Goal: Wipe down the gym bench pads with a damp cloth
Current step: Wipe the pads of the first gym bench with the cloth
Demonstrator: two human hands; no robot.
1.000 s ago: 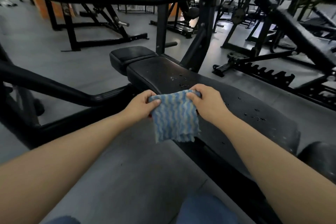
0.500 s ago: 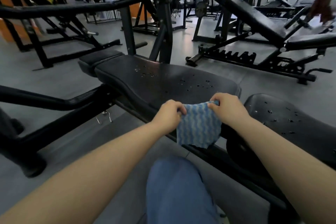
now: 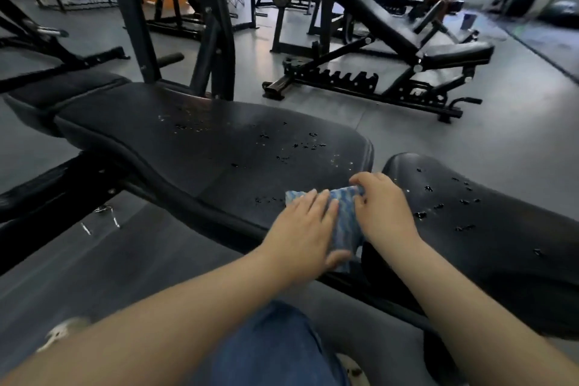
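A blue and white striped cloth (image 3: 346,222) lies on the near right end of the long black bench pad (image 3: 194,147), hanging a little over its front edge. My left hand (image 3: 302,235) lies flat on the cloth with straight fingers. My right hand (image 3: 380,207) pinches the cloth's far right corner with curled fingers. Water drops dot the long pad and the separate black seat pad (image 3: 488,229) to the right. A narrow gap divides the two pads just beyond my right hand.
A small black head pad (image 3: 62,88) sits at the bench's far left end. Black frame uprights (image 3: 216,25) rise behind the bench. An adjustable incline bench (image 3: 376,19) stands on the grey floor at the back right. My blue-trousered knee (image 3: 275,345) is below the bench.
The cloth was held up in the air by both hands; now it lies on the pad. My left hand has flattened onto it. The view has shifted right along the bench.
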